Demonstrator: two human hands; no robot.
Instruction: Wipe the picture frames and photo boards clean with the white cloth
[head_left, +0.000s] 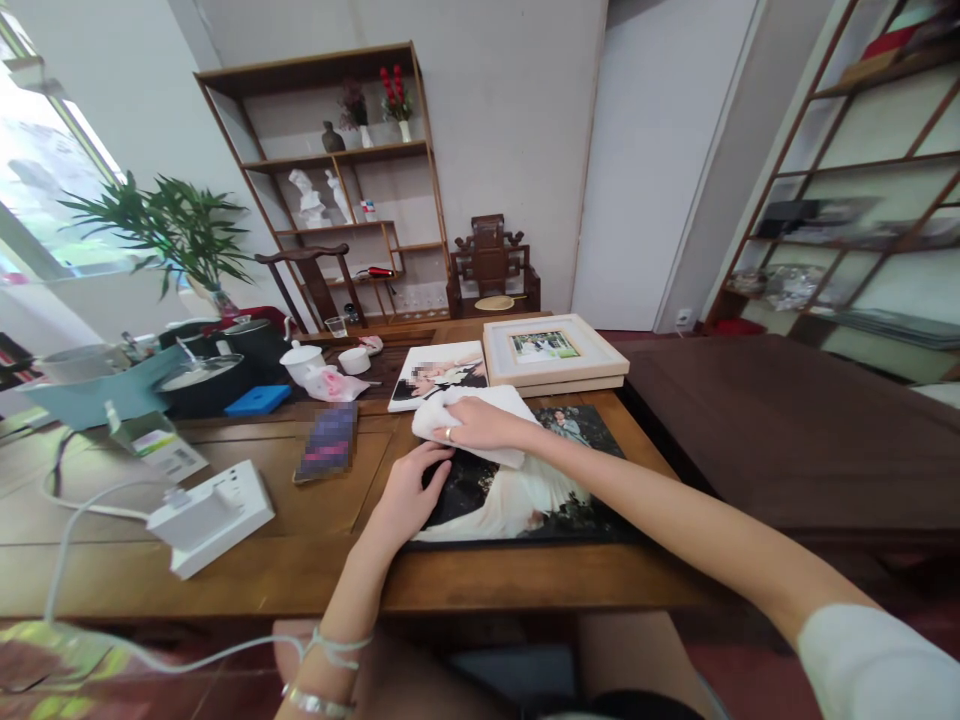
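My right hand (480, 424) is closed on a white cloth (514, 403), pressed onto the upper left part of a dark photo panel (551, 500). The panel lies flat near the table's front edge and shows a figure in a pale, flowing dress. At its left edge rests my left hand (409, 490), fingers stretched out over the corner, holding nothing. Just behind the cloth lies a smaller white-edged photo panel (442, 372). A pale wooden picture frame (555, 350) with a small photo sits to the right of that, on top of another frame-like piece.
Left on the wooden table (315, 570) are a white power strip (217, 515) with a cable, a phone (328, 443), a blue block (259, 400), an opened small box (157, 445) and white tea ware (304, 362). A brown surface (780, 430) adjoins at right.
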